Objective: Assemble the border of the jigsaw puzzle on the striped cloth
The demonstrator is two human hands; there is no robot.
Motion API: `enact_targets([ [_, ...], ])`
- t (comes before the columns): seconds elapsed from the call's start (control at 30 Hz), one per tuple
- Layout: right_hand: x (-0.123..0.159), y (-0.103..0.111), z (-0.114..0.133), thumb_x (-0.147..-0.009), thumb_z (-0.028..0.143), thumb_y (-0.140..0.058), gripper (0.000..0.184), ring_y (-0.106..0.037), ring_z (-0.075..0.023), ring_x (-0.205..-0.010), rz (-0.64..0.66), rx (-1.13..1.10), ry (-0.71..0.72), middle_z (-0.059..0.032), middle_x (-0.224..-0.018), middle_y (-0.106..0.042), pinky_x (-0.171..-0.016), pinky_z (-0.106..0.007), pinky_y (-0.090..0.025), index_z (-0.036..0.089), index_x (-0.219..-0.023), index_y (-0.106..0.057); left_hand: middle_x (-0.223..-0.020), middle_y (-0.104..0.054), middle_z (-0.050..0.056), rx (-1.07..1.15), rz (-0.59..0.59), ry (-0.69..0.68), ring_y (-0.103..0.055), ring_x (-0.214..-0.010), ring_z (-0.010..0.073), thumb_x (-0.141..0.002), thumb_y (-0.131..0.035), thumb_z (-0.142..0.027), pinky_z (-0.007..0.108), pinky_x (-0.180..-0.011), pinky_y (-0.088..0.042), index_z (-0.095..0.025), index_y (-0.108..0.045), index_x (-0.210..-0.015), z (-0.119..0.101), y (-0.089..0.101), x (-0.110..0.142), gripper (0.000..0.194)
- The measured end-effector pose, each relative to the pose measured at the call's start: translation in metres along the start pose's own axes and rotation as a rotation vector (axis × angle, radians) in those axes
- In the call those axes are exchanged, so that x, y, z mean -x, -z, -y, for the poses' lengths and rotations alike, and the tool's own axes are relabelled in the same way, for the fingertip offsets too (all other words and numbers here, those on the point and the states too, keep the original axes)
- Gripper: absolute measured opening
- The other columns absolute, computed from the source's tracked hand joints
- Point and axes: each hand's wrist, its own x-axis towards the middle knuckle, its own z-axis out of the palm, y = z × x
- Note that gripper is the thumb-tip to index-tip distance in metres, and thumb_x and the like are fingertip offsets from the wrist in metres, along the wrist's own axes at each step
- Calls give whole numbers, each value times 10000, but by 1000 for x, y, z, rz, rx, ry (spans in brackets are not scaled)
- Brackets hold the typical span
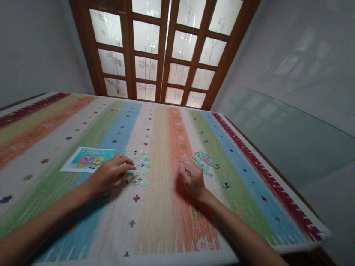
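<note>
My left hand (115, 172) hovers at the left edge of a spread of small jigsaw puzzle pieces (143, 165), mostly turquoise. Its fingers are loosely curved and apart, pointing right at the pieces, and I see nothing held in them. To the right, my right hand (192, 177) is closed in a loose fist above the orange stripe. Whatever its fingers may hold is hidden. Just beyond that hand lies a heap of mixed puzzle pieces (204, 161). A printed picture sheet (87, 159) with cartoon figures on a turquoise ground lies left of my left hand, partly covered by it.
A striped cloth (154, 216) covers the table, whose front edge runs close to me. Wooden doors with frosted panes (181, 49) stand behind the far edge. A pale glass panel (289, 142) is by the right wall.
</note>
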Motion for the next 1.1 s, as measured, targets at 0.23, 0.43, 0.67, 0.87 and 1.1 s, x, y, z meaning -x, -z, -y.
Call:
enact_targets([
  [0.23,8,3,-4,-938,149,-484,376,-374,-139,-525,-69,-19,39,47,-570,-350,-549,-303,-309,251,-637,-282,-1003,-714,86,-2,106,33,-618,-934,234,-971,-508,-135,400,-831,-534,-191,-705,-1040,-28,-12,3,216],
  [0.43,17,2,4,-844,98,-516,339,-402,-140,-543,-63,16,79,45,-557,-395,-601,-308,-354,246,-619,-309,-1022,-698,94,-89,150,73,-601,-941,260,-964,-521,-189,430,-837,-490,-179,-717,-1036,-36,-16,6,209],
  [0.67,22,1,18,-799,56,-527,330,-362,-118,-517,-44,83,172,57,-535,-406,-647,-317,-353,227,-586,-340,-1020,-687,97,-120,180,60,-594,-929,252,-1005,-459,-175,421,-847,-497,-161,-710,-1065,-36,-14,7,258],
  [0.87,23,1,21,-792,50,-528,336,-332,-112,-510,-1,118,226,57,-518,-400,-650,-318,-349,215,-548,-367,-1001,-679,93,-117,161,78,-596,-911,244,-1008,-464,-171,431,-880,-510,-161,-707,-1034,-36,-14,9,245],
  [1.1,23,3,27,-811,38,-523,361,-321,-115,-519,24,154,279,53,-507,-414,-679,-325,-369,209,-527,-379,-1018,-664,86,-70,182,101,-602,-920,234,-1024,-459,-176,414,-869,-518,-172,-691,-1054,-32,-17,14,234],
])
